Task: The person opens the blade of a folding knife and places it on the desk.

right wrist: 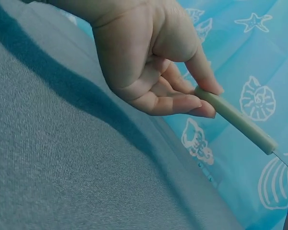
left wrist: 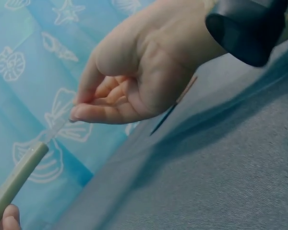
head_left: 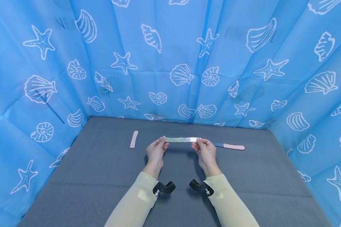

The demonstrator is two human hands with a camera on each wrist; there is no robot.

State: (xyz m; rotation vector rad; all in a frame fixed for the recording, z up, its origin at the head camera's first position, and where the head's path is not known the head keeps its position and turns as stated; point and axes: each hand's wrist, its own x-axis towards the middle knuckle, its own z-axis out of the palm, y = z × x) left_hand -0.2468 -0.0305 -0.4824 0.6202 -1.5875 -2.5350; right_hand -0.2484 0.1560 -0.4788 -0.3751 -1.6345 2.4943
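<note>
An unfolded folding knife with a pale green handle [head_left: 174, 139] is stretched level between both hands over the grey surface. My left hand [head_left: 154, 154] pinches the far end of the handle between thumb and fingers, as the right wrist view shows closely. With thumb and fingertips, my right hand [head_left: 206, 155] pinches the shiny blade [head_left: 189, 139] near its tip. To the left of the left hand lies a pink folding knife [head_left: 134, 139], folded. Beyond the right hand is another pink folding knife [head_left: 234, 147], its dark blade out and pointing left toward that hand.
The grey cloth-covered table [head_left: 176, 201] runs back to a blue curtain [head_left: 170, 41] printed with white shells and starfish, which also closes off both sides. Each sleeved wrist wears a black camera mount, the left mount [head_left: 166, 188] and the right mount [head_left: 199, 186] facing inward.
</note>
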